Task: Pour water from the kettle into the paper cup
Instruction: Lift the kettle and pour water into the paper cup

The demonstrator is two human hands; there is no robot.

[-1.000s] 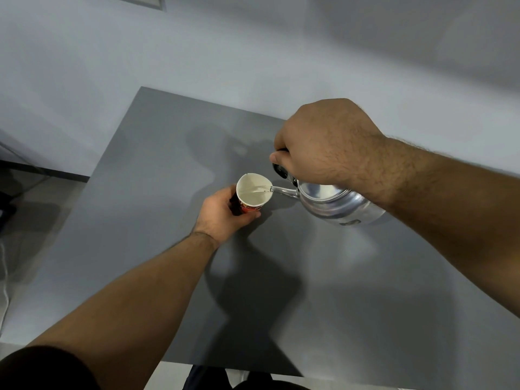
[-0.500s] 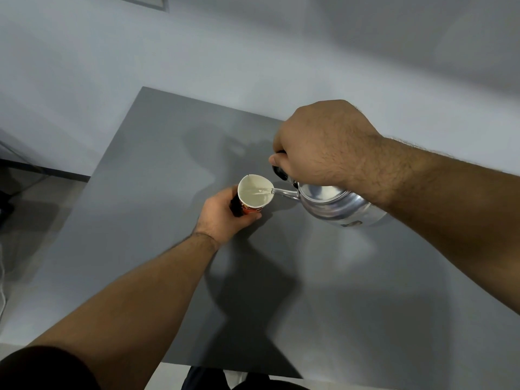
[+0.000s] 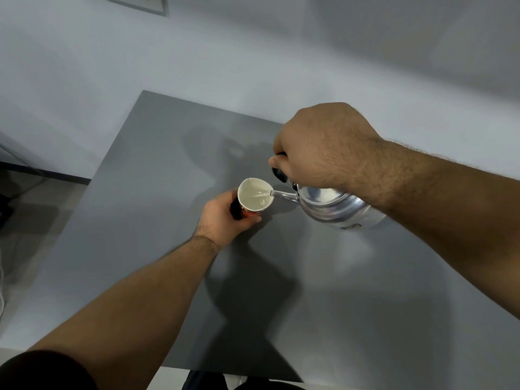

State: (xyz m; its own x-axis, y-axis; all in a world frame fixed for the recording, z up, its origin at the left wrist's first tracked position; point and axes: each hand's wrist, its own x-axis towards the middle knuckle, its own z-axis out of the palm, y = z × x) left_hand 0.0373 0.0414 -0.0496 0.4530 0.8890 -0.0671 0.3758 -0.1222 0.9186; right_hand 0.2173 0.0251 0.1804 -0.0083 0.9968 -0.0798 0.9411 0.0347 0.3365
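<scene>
Grey bench point(image 3: 365, 319) | left hand point(image 3: 225, 216) wraps flimsy paper cup point(image 3: 254, 199), squeeze lightly | right hand point(image 3: 323, 153) fist-tight on kettle point(image 3: 337, 209) handle, pouring

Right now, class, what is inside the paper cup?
Water lies in the paper cup, with a thin stream entering from the kettle spout at its right rim. Its depth cannot be judged; the left hand covers the cup's lower side.

The paper cup point(image 3: 255, 199) stands on the table point(image 3: 146, 220) at frame centre, the left hand point(image 3: 225, 218) at its lower left. The kettle point(image 3: 334, 209) hangs right of it, spout over the rim, under the right hand point(image 3: 323, 147).
</scene>
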